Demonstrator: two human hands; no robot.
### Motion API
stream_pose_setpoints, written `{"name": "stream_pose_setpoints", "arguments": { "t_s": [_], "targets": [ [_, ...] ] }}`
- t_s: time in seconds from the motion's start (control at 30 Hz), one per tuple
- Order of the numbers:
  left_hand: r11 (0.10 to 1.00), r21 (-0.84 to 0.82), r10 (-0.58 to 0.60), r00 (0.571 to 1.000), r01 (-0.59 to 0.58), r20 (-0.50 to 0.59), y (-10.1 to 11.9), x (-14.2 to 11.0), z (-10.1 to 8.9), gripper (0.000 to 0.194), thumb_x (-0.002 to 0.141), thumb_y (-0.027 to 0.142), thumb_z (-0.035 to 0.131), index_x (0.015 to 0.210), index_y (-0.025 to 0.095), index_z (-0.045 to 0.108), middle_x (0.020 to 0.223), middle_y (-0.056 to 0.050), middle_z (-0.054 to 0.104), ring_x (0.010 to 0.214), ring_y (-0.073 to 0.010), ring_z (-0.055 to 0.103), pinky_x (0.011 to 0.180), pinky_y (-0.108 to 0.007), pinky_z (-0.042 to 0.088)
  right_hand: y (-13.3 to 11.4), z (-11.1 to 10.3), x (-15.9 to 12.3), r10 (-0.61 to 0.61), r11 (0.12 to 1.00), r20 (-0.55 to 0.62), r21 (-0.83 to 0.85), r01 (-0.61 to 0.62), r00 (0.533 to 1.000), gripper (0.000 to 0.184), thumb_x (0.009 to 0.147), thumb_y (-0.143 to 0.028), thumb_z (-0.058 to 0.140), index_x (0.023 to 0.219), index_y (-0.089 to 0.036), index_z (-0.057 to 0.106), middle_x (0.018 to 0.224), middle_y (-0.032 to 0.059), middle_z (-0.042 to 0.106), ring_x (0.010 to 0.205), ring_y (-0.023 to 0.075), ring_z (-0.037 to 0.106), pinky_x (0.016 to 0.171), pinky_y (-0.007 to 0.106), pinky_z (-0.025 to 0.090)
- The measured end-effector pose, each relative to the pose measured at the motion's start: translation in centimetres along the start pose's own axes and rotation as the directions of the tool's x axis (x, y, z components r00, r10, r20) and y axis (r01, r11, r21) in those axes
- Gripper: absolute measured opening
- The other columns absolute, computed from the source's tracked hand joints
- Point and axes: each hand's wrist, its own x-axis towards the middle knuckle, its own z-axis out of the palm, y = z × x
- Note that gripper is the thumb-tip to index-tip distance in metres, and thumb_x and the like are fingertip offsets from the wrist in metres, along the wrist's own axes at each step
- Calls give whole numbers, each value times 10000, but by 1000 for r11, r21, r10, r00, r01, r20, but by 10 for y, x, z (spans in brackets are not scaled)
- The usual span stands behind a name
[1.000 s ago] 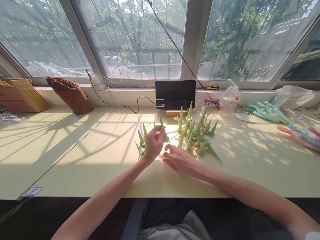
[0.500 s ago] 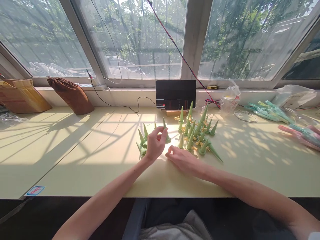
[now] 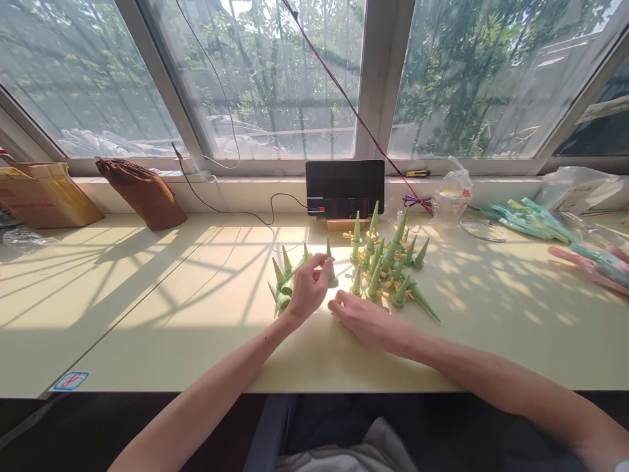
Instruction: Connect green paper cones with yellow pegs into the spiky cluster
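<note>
My left hand (image 3: 309, 285) is closed, thumb and fingertips pinching a green cone (image 3: 331, 274) that stands upright with its wide base low, at the table surface. Close by on the right, my right hand (image 3: 363, 318) rests low over the table with its fingers curled together; whatever may be in them is hidden. Several plain green cones (image 3: 278, 274) stand or lie just left of my left hand, partly covered by it. Beyond my right hand is a cluster of green cones (image 3: 373, 285), many with small yellow pieces at their sides, and one long cone (image 3: 425, 303) lies on its side.
A dark tablet (image 3: 345, 180) leans on a stand at the back, with a cable running left. Left of it are a brown drawstring bag (image 3: 142, 196) and a cardboard box (image 3: 49, 196). On the right lie a plastic cup (image 3: 451, 203) in a bag and teal packaged pieces (image 3: 531, 217).
My left hand and the cone in it have shifted slightly right and toward me. My right hand stays in nearly the same place, fingers still curled. The view has tipped slightly.
</note>
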Motion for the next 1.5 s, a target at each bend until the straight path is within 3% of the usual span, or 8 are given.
{"name": "stream_pose_setpoints", "arguments": {
  "t_s": [0.2,0.67,0.83,0.97,1.1,1.27,1.37,1.5],
  "targets": [
    [1000,-6,-4,1000,4,-6,0,0,0,318,933,465,508,913,166,615,827,-40,618,540,-110,632,325,-147,353,0,0,-1,-33,999,-21,35,33,999,231,822,26,428,947,-168,450,922,40,466,693,134,392,583,252,294],
    [1000,-1,-6,1000,6,-14,1,0,-1,318,931,453,509,900,158,623,792,-30,604,540,-107,609,347,-162,392,0,1,-2,57,995,-2,79,-56,998,330,699,119,408,820,-187,387,834,24,425,648,133,362,539,251,281],
    [1000,-15,6,1000,-6,-21,1,1,-1,304,933,440,508,900,159,620,795,-24,613,549,-100,585,443,-204,485,1,6,-1,31,995,-73,98,-24,997,309,720,97,412,802,-198,373,825,25,425,640,138,358,529,260,268],
    [999,-30,17,997,-19,-76,2,4,-3,278,938,413,507,897,164,621,752,-14,598,527,-84,528,436,-190,445,1,5,-1,77,986,-159,158,-51,984,332,704,113,401,821,-198,397,816,18,428,615,133,356,517,256,257],
    [996,-91,-13,993,2,-121,4,4,-5,285,941,416,504,903,158,620,703,-4,558,484,-72,484,374,-166,362,-2,-1,0,162,959,-357,276,-62,920,271,854,60,374,921,-188,461,849,34,487,657,143,429,580,258,349],
    [980,-195,-68,991,45,-113,2,4,-5,299,936,433,522,928,156,634,666,9,520,510,-83,511,397,-167,396,-3,-8,4,236,925,-613,380,20,754,165,1007,-128,358,1019,-194,508,892,52,537,744,164,514,689,292,445],
    [961,-262,-101,994,85,-49,1,4,-5,316,931,455,533,982,165,645,647,13,507,500,-90,508,380,-174,383,0,-8,6,252,919,-678,392,49,691,167,1013,-154,373,1068,-200,524,928,60,556,791,171,549,720,300,469],
    [945,-305,-111,993,117,35,3,3,-6,347,917,477,556,1025,164,659,661,-6,535,506,-95,507,379,-182,374,3,-6,6,267,921,-703,388,41,659,182,1009,-151,389,1078,-211,547,923,54,564,810,172,564,729,302,479]
  ]
}}
